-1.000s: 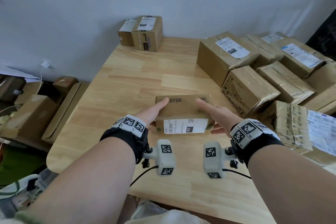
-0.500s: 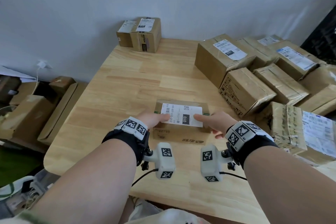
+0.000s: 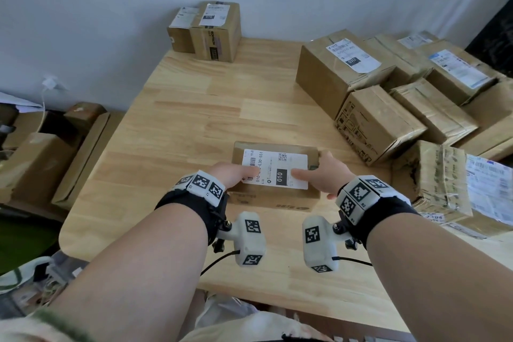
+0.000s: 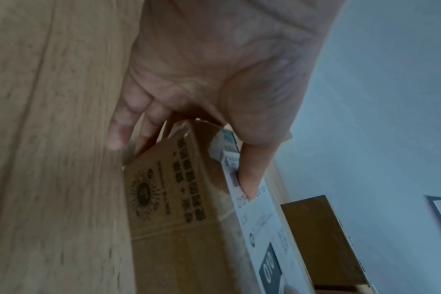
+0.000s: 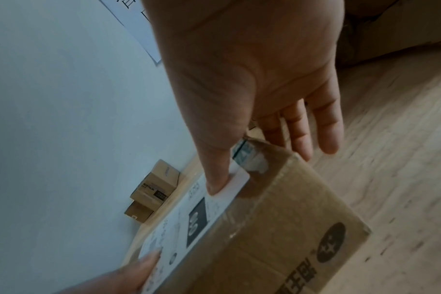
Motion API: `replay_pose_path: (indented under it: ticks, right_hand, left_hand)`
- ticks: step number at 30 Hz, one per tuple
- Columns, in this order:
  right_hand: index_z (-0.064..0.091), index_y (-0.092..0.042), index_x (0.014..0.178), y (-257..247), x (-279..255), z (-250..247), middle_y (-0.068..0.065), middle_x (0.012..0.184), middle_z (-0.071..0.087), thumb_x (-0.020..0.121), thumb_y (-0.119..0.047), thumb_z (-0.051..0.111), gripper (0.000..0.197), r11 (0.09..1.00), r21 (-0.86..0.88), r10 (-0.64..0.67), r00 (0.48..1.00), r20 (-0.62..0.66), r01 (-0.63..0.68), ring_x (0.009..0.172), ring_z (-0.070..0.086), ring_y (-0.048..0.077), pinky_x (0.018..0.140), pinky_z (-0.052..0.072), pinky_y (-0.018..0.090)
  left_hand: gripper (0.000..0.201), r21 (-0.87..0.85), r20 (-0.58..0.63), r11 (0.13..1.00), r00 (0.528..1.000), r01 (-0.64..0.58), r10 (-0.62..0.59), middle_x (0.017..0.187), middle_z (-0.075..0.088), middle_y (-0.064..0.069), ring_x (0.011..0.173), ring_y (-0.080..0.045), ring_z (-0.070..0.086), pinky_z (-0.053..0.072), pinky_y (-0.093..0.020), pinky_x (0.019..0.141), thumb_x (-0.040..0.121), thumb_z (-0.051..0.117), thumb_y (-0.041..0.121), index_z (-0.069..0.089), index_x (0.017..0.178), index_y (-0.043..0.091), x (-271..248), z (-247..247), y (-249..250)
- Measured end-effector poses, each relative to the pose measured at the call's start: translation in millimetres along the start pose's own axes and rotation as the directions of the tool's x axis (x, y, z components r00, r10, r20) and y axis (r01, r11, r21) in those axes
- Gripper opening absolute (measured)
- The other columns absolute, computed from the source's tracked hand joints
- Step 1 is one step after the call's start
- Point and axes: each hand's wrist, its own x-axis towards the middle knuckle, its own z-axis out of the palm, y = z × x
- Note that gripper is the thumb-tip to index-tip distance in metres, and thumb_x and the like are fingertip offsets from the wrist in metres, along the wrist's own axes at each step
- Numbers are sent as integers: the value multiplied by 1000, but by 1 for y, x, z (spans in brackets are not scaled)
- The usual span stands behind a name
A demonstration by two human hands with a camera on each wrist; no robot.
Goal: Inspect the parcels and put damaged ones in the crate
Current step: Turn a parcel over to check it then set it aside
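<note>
A flat brown cardboard parcel (image 3: pixel 273 200) lies in the middle of the wooden table (image 3: pixel 180 119), its white shipping label (image 3: pixel 277 159) facing up. My left hand (image 3: pixel 231 175) grips its left end, thumb (image 4: pixel 249 179) on the label and fingers (image 4: pixel 118 131) down the side. My right hand (image 3: pixel 329 175) grips the right end the same way, with its thumb (image 5: pixel 219 179) pressing the label's corner. The parcel (image 5: pixel 290 228) shows printed sides and clear tape, with no tear that I can make out. No crate is recognisable in any view.
Several parcels (image 3: pixel 388 97) are piled along the table's right side, one at the front right (image 3: pixel 433 180) torn and crumpled. Two small boxes (image 3: pixel 213 30) stand at the back against the wall. Cardboard boxes (image 3: pixel 36 164) sit on the floor to the left.
Over the last second both hands rolled the parcel over, so the label that faced me now faces up. Since half a second ago it has barely moved.
</note>
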Motion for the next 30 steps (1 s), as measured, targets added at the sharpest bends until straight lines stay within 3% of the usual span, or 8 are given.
replay_pose_path:
  ticks: [4, 9, 13, 15, 17, 20, 23, 30]
  right_hand:
    - [2, -32, 156, 4, -1, 5, 2, 119, 53, 90, -45, 64, 91, 988, 94, -119, 993, -1, 118, 90, 62, 23, 76, 57, 37]
    - [27, -27, 147, 7, -3, -5, 1, 119, 56, 86, -38, 72, 76, 936, 339, -86, 995, -46, 97, 100, 62, 21, 80, 58, 37]
    - [42, -16, 134, -8, -12, -16, 5, 117, 55, 86, -62, 60, 69, 913, 408, -20, 999, 31, 5, 97, 54, 20, 79, 51, 37]
    - [58, -16, 116, -20, -16, -22, 7, 108, 59, 79, -83, 42, 79, 945, 321, -86, 996, 40, 68, 97, 54, 24, 95, 47, 41]
    - [56, -14, 132, -31, -21, -28, 12, 131, 57, 84, -83, 28, 89, 940, 321, -121, 993, 3, 114, 121, 51, 29, 112, 33, 47]
    - [33, -21, 151, -44, -27, -39, 6, 152, 41, 77, -89, 27, 101, 902, 422, -117, 993, 35, 92, 130, 46, 31, 104, 37, 53]
    - [35, -26, 145, -46, -27, -46, 6, 133, 59, 89, -69, 47, 73, 885, 453, -162, 983, 87, 106, 111, 58, 31, 87, 48, 51]
    - [39, -32, 133, -47, -23, -50, 9, 109, 71, 95, -37, 61, 44, 905, 420, -147, 976, 160, 68, 95, 70, 32, 90, 55, 53]
  left_hand:
    - [61, -132, 35, 989, 998, 60, -56, 126, 58, -9, 105, -30, 58, 54, -42, 88, 77, 70, 58, 57, 120, 18, -2, 3, -6]
    - [74, -289, 128, 957, 992, 25, 13, 155, 29, -8, 137, -39, 33, 48, -55, 94, 83, 68, 52, 37, 145, 25, -10, -6, 6]
    - [83, -361, 65, 915, 974, -181, 218, 137, 53, -3, 119, -30, 54, 50, -53, 94, 74, 81, 29, 37, 144, 38, -15, -23, 31]
    - [98, -266, 4, 919, 953, -291, 303, 136, 52, -2, 115, -26, 56, 50, -51, 95, 64, 88, 22, 35, 146, 37, -19, -29, 45]
    - [110, -100, -30, 920, 926, -378, 377, 138, 47, -2, 118, -25, 54, 49, -47, 98, 58, 92, 23, 30, 149, 30, -26, -32, 58]
    - [110, 212, -36, 841, 856, -497, 515, 141, 37, -4, 126, -21, 43, 39, -38, 108, 58, 91, 23, 31, 149, 13, -32, -30, 69]
    - [104, 265, 40, 800, 835, -539, 549, 144, 27, -3, 131, -20, 36, 32, -33, 110, 64, 89, 23, 29, 149, 19, -37, -27, 72]
    - [71, -166, 52, 882, 890, -440, 454, 130, 57, -5, 109, -19, 60, 53, -35, 90, 83, 75, 15, 41, 144, 25, -27, -23, 62]
